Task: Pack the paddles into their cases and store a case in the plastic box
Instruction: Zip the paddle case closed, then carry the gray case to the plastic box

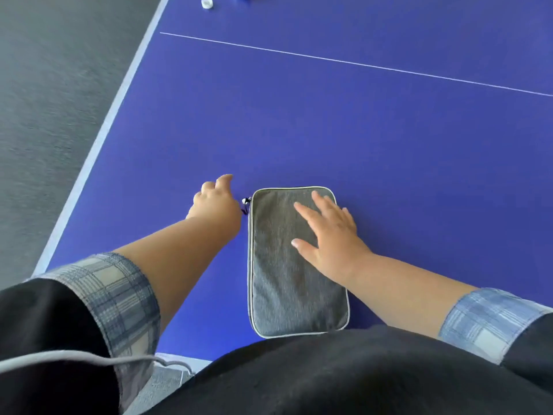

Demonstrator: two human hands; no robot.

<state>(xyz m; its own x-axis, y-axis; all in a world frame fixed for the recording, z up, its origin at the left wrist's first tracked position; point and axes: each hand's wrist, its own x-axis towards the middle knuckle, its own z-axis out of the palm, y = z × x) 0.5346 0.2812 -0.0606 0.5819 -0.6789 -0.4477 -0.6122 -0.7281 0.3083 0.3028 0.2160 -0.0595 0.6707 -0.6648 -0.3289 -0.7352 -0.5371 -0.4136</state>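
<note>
While right hand [332, 235] spreads flat on grey case [296, 265], left hand [215, 199] curled beside zipper pull [246, 202], near table edge [98, 139]

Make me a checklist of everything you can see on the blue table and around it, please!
Surface: blue table tennis table with white lines, mostly bare.
Job's things: one grey case lying flat near the table's near edge, looks zipped shut; zipper pull at its far left corner. No paddle or plastic box seen.
Clutter: small white object at the far edge; too small to tell what.
Grippers: right hand flat, open, on the case; left hand beside the zipper pull, grip unclear.
Cables: grey cord across the person's left sleeve.
Surroundings: grey carpet floor left of the table.
</note>
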